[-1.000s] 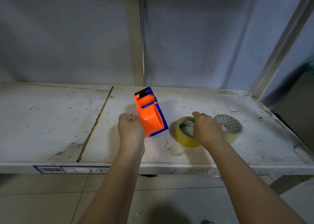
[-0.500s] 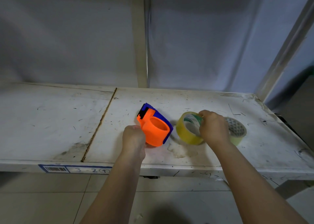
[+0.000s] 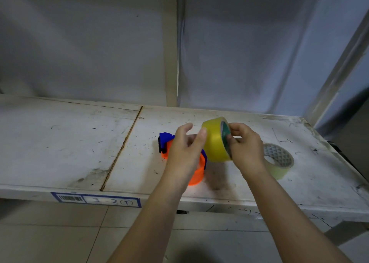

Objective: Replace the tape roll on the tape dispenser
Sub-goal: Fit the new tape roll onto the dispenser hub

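While lifted, yellow tape roll (image 3: 216, 143), between hands.

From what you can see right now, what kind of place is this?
Probably a storeroom or warehouse. The hands work on a worn white metal shelf whose front edge carries a barcode location label reading 3-2, and an upright rack post rises behind it. The floor below is tiled.
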`<control>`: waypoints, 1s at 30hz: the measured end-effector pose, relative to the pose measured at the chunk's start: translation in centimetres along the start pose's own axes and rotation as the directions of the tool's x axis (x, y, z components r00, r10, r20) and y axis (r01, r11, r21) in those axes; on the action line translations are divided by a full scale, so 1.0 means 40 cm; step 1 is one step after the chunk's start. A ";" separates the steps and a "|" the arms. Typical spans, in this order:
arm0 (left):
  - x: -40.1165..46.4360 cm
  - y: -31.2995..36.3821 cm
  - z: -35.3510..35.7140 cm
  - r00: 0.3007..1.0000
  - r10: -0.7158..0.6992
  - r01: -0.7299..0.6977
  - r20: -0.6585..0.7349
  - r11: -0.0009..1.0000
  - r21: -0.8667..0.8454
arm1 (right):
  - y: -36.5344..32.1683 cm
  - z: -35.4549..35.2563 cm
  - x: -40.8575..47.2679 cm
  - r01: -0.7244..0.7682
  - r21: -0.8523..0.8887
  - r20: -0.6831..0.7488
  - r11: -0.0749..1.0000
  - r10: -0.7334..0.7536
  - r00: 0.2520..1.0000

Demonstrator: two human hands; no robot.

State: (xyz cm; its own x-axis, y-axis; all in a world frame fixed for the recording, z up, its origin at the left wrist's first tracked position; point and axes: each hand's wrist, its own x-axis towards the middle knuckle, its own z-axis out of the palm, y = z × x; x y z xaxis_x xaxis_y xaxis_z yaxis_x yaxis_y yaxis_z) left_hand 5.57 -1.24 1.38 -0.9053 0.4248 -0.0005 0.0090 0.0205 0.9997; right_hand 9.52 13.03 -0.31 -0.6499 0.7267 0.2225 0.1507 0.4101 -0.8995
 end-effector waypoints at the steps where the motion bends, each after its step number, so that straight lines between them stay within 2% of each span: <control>1: -0.003 0.005 0.004 0.996 -0.031 0.040 0.088 0.993 -0.112 | -0.007 0.005 -0.007 0.021 0.038 0.012 0.999 -0.022 1.000; 3: -0.002 0.007 0.000 0.989 -0.043 0.081 0.141 0.959 -0.272 | -0.018 0.012 -0.019 0.052 0.081 0.032 0.995 -0.055 0.998; 5: 0.004 0.010 -0.009 0.993 -0.033 0.068 0.109 0.941 -0.332 | -0.022 0.012 -0.027 0.070 0.119 0.043 0.990 -0.076 0.996; 11: -0.003 0.021 -0.014 1.000 -0.003 -0.003 -0.016 0.938 -0.346 | -0.032 0.000 -0.031 0.124 0.067 0.155 0.990 -0.133 0.979; 14: -0.008 0.025 -0.009 0.991 0.080 -0.105 -0.107 0.960 -0.258 | -0.061 -0.021 -0.040 0.242 0.128 0.165 0.962 -0.262 0.951; 16: -0.013 0.030 -0.010 0.987 0.121 -0.141 -0.105 0.968 -0.206 | -0.088 -0.045 -0.046 0.365 0.119 0.264 0.923 -0.384 0.885; 18: -0.017 0.033 -0.012 0.984 0.152 -0.164 -0.094 0.978 -0.131 | -0.104 -0.061 -0.046 0.540 -0.044 0.353 0.840 -0.493 0.795; 20: -0.022 0.037 -0.010 0.983 0.166 -0.171 -0.081 0.983 -0.068 | -0.109 -0.064 -0.042 0.673 -0.208 0.361 0.710 -0.584 0.727; 24: -0.026 0.040 -0.008 0.985 0.168 -0.168 -0.048 0.986 0.015 | -0.100 -0.052 -0.042 0.786 -0.371 0.326 0.495 -0.723 0.610; 26: -0.027 0.043 -0.012 0.987 0.158 -0.157 -0.031 0.987 0.039 | -0.096 -0.047 -0.046 0.772 -0.448 0.325 0.451 -0.722 0.610; 27: -0.026 0.044 -0.015 0.988 0.151 -0.150 -0.013 0.988 0.042 | -0.095 -0.044 -0.049 0.752 -0.471 0.308 0.462 -0.712 0.631; 30: -0.023 0.046 -0.019 0.990 0.118 -0.123 0.074 0.990 0.063 | -0.104 -0.039 -0.054 0.652 -0.456 0.216 0.606 -0.636 0.741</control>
State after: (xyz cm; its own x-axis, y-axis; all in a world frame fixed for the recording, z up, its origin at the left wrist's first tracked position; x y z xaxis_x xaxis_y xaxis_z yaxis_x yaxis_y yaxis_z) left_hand 6.09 -2.30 3.25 -0.8640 0.4898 0.1163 0.1472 0.0249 0.9888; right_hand 11.47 10.60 3.53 -0.7381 0.1592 0.6557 0.0069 0.9735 -0.2286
